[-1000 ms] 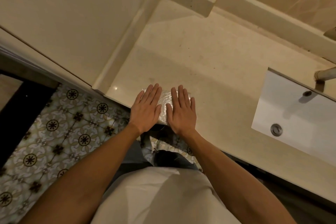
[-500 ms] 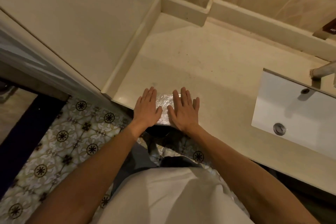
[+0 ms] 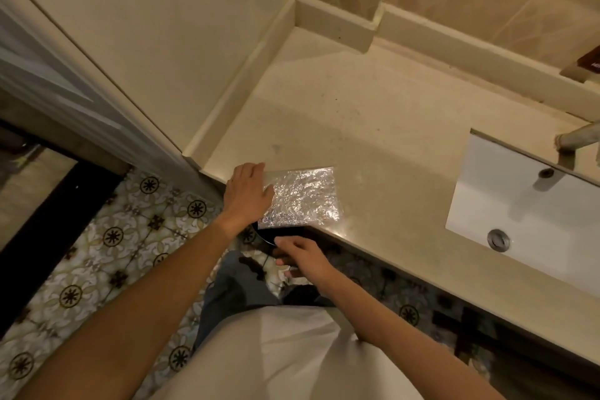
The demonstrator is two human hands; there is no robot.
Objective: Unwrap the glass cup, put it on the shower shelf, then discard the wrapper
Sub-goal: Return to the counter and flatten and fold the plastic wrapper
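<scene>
- wrapper [image 3: 303,198]: crinkled clear plastic, glinting, flat at tabletop's front edge
- tabletop [image 3: 373,127]: polished beige stone, faintly speckled
- sink [image 3: 526,204]: smooth white glazed basin, metal drain [image 3: 498,240]
- floor [image 3: 107,247]: patterned glossy tile

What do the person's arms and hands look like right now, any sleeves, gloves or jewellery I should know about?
Both forearms are bare up to the frame's lower edge, with no sleeve showing. The left hand and right hand wear no gloves, and no ring, watch or wristband is visible. Below them show a light shirt and grey-blue trousers.
</scene>
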